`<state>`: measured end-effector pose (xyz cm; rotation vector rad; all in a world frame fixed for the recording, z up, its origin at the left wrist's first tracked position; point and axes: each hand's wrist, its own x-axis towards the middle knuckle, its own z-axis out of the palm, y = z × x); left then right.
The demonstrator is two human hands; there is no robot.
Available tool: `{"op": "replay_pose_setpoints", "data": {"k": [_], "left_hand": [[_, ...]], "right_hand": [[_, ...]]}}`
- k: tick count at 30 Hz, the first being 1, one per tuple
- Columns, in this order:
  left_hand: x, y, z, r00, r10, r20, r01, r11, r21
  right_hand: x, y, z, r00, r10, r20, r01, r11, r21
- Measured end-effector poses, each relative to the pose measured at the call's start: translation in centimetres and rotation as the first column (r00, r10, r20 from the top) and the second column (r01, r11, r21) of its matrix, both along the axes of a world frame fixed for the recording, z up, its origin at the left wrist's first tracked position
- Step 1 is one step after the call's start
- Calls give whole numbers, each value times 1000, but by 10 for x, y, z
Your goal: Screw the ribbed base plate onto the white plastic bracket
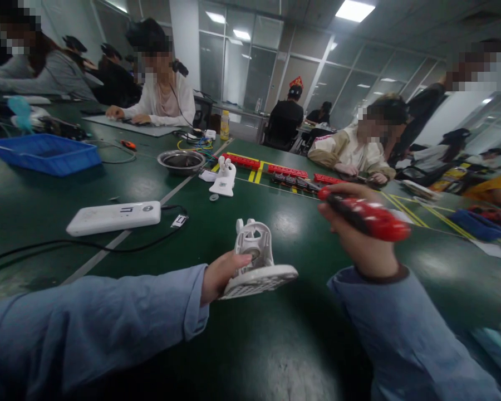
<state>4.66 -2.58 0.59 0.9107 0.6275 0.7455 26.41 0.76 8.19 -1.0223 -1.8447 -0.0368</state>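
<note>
My left hand (221, 275) is closed around a white plastic stand (271, 275), thumb pressed against the inside of its upright. The stand is tilted above the green table, showing a round-edged base with a grid underneath and two small lugs on top. My right hand (359, 234), off to the right and apart from the stand, grips a red-and-black screwdriver (373, 217) by its handle; its shaft cannot be made out. Beyond them on the table is a similar white plastic part (223, 181), with a small round disc (214, 197) beside it.
A white power bank (114, 217) with a black cable (108, 250) lies left. Farther back are a metal bowl (181, 161), a blue tray (45, 153), red strips (288, 170) and a yellow bottle (224, 125). Other people sit around the table; a blue bin (482, 224) is right.
</note>
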Motion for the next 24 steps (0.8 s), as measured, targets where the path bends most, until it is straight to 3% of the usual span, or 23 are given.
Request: {"op": "replay_pose_setpoints", "data": {"k": [2, 4, 6, 9, 11, 16, 18, 20, 21, 22, 24], "left_hand": [[-1, 11, -11, 998, 54, -34, -45, 972, 231], [-3, 20, -19, 997, 43, -67, -12, 918, 396], [-5, 26, -24, 993, -26, -114, 79, 864, 496], [-9, 28, -25, 977, -69, -203, 178, 788, 589], [-11, 29, -25, 966, -19, -260, 187, 742, 644], [-14, 34, -29, 934, 77, -349, 205, 684, 700], [-13, 36, -30, 929, 82, -361, 217, 670, 710], [-13, 35, -29, 932, 86, -351, 214, 649, 730], [-12, 34, -29, 937, 83, -339, 210, 640, 739], [-12, 33, -28, 946, 66, -317, 199, 653, 731], [-11, 29, -29, 976, -19, -216, 143, 805, 576]], "right_hand": [[1, 20, -23, 971, 81, 223, -55, 991, -122], [-3, 34, -48, 865, 76, 496, 58, 967, -248], [-9, 40, -68, 755, 86, 650, 152, 941, -302], [-17, 40, -85, 704, 131, 699, 157, 930, -332], [-20, 40, -89, 686, 167, 708, 141, 924, -354], [-18, 36, -80, 711, 163, 684, 160, 909, -384], [-23, 28, -67, 809, 141, 570, 128, 905, -405], [-34, 15, -54, 951, 245, 189, -119, 853, -509], [-42, 7, -49, 938, 332, -98, -331, 776, -538], [-51, -1, -46, 849, 403, -340, -527, 670, -523], [-71, -14, -45, 679, 456, -576, -732, 487, -477]]}}
